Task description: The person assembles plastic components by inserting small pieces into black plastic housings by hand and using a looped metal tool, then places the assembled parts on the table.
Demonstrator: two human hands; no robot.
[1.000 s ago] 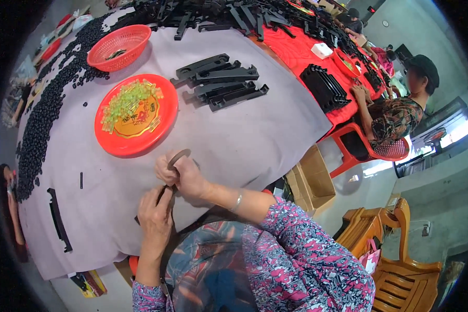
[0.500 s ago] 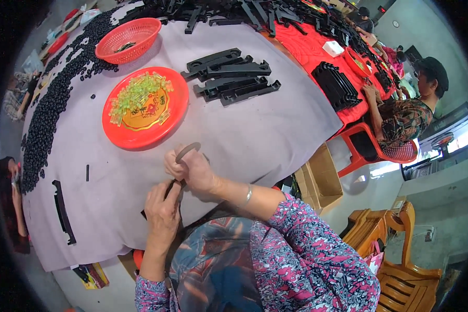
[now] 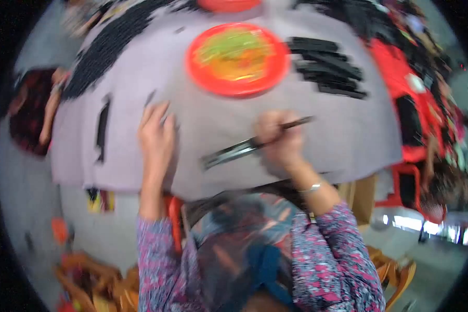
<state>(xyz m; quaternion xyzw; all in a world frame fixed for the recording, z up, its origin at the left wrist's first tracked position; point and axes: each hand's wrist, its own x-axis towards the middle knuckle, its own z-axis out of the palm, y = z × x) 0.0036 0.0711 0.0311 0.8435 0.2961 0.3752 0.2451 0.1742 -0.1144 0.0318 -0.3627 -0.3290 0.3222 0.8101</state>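
My right hand (image 3: 281, 138) is closed around a long black plastic piece (image 3: 229, 155), whose shiny end points toward the lower left. A thin dark strip (image 3: 300, 122) sticks out on the other side of the same fist; motion blur hides whether it is a separate thing. My left hand (image 3: 157, 135) reaches out over the cloth with its fingers apart and nothing visible in them. Just beyond its fingertips lies a small thin black strip (image 3: 151, 97). Farther left is a long black notched piece (image 3: 103, 130).
A red plate (image 3: 239, 92) holds small yellow-green pieces. To its right lie several long black pieces (image 3: 330, 67). Small black parts (image 3: 106, 60) spread across the far left of the cloth-covered table (image 3: 192, 117). People sit at the left and right.
My hands have separated: the left moved out toward the small black strip, the right moved right with the black plastic piece. The whole view has also shifted.
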